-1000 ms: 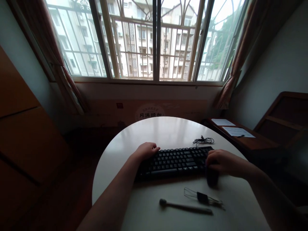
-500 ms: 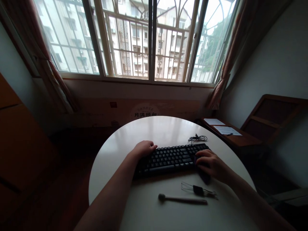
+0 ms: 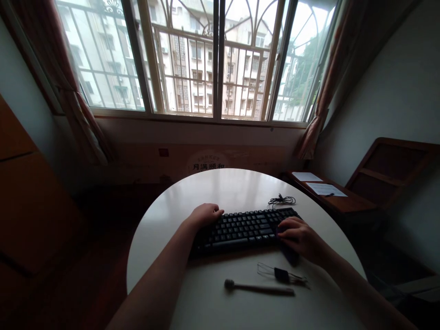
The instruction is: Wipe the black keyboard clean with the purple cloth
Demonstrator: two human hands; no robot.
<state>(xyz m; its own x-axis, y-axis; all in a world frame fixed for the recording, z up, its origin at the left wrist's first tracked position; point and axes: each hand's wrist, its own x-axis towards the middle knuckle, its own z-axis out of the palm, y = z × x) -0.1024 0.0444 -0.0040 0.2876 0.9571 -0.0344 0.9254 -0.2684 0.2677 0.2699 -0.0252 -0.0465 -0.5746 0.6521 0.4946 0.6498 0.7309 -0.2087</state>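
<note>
A black keyboard (image 3: 240, 229) lies on the white round table (image 3: 154, 256). My left hand (image 3: 206, 214) is closed around its far left end, the thumb by the back edge. Over the right-hand key block, my right hand (image 3: 297, 233) has its fingers bent and drawn together. A small dark purplish thing (image 3: 277, 232) shows at those fingertips; its kind is too dark to make out. Nearer me lie a wire keycap puller (image 3: 282, 275) with a black middle and a thin-handled brush (image 3: 259, 288) with a round bristled head.
A coiled black cable (image 3: 282, 200) lies behind the keyboard. To the right, papers (image 3: 326, 189) and a dark pen rest on a wooden chair (image 3: 360, 204). A barred window (image 3: 216, 68) with curtains stands ahead, and an orange-brown cabinet (image 3: 20, 206) at the left.
The view has tilted slightly, so everything sits a little lower. My right fingers have shifted slightly on the keyboard's right part. My left hand keeps its place.
</note>
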